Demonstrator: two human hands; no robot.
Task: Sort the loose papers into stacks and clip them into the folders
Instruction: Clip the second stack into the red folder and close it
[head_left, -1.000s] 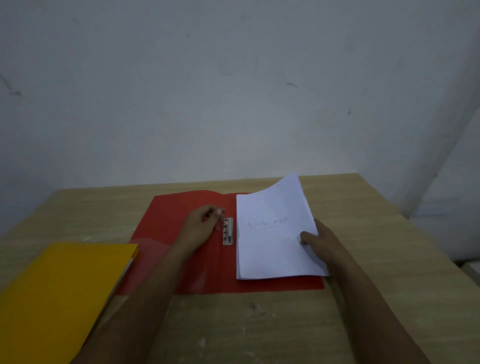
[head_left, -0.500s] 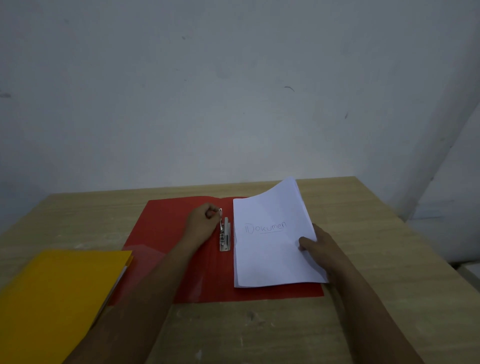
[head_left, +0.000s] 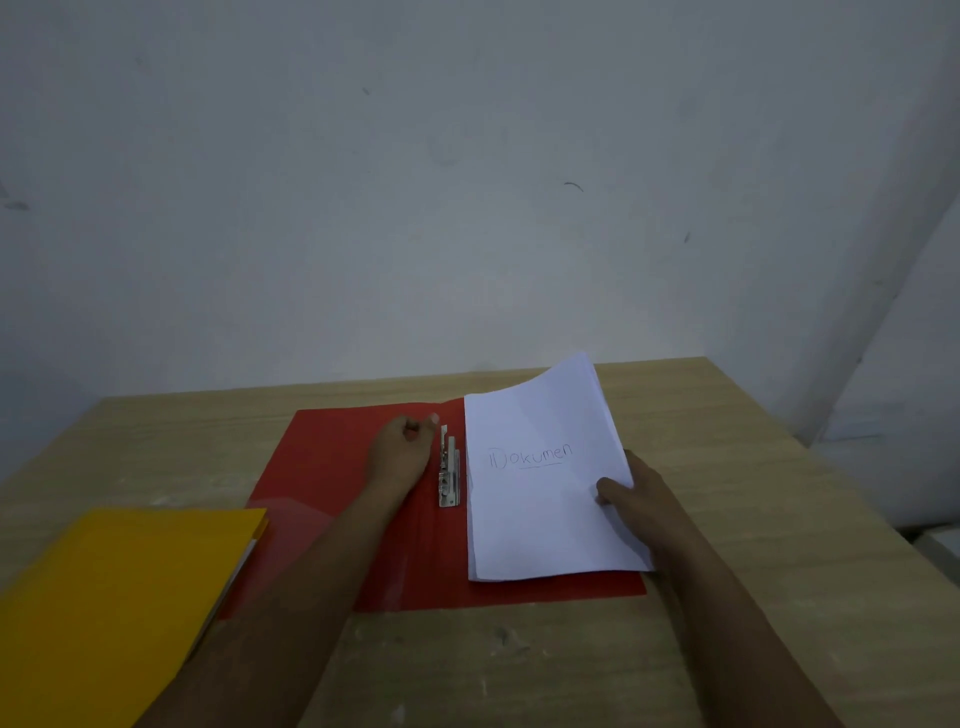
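Pale wooden table (head_left: 727, 649) against grey-white wall (head_left: 467, 208); bare wood to the right of the folders and along the near edge.

Open red plastic folder (head_left: 332, 467) flat at mid-table, far edge near the table's back edge. Inside, on right half: one stack of white paper sheets (head_left: 540, 519), top sheet handwritten "Dokumen", far right corner curled up off the stack. Stack's left edge just beside the silver metal spring clip (head_left: 450, 470) at the spine, not under it. Clip lever lifted, partly raised.

Closed yellow card folder (head_left: 114, 603) at near left, white page edges showing along its right side, its corner overlapping red folder's left flap.

Count: 2 folders, 1 paper stack, 1 clip, 2 hands.

Left hand (head_left: 402, 452) on red folder's left half, fingers curled, fingertips next to clip's far end; can't tell whether pinching the lever or just touching. Right hand (head_left: 641, 499) gripping stack's right edge, thumb on top, fingers underneath.
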